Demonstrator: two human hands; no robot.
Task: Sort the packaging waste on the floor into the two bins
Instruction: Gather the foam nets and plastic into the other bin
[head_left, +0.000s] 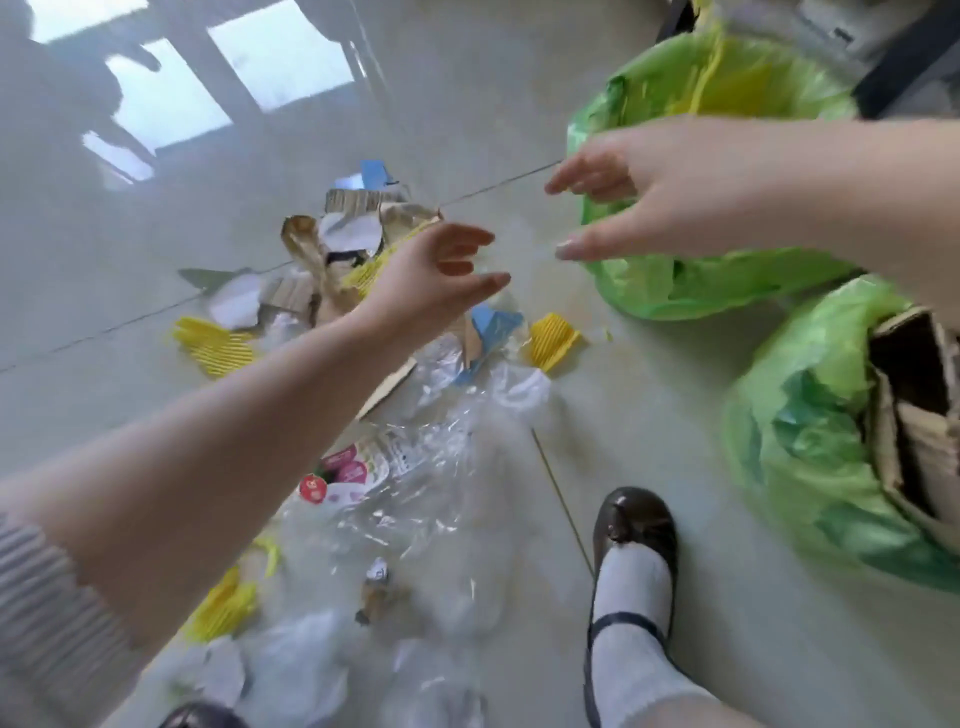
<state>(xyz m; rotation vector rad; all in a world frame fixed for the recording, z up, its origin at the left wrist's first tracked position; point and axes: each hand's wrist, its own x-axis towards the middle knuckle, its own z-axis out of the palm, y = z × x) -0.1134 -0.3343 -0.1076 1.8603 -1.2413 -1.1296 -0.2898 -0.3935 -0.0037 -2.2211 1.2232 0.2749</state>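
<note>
Packaging waste lies scattered on the floor: clear plastic film (415, 483), yellow foam netting (553, 340), torn cardboard (311, 265) and white wrappers (291, 670). Two bins lined with green bags stand at the right. The far bin (649, 291) holds yellow netting. The near bin (789, 467) holds cardboard pieces. My left hand (431, 280) hovers above the pile with fingers spread and nothing in it. My right hand (639, 192) reaches across the far bin's front rim, fingers apart and empty. A faint clear film seems to float between the two hands, blurred.
My right foot in a dark shoe (634, 540) and white sock stands beside the near bin. The tip of another shoe (202, 714) shows at the bottom edge. A dark furniture leg (904, 62) stands behind the bins. Shiny tile floor (441, 104) stretches beyond the pile.
</note>
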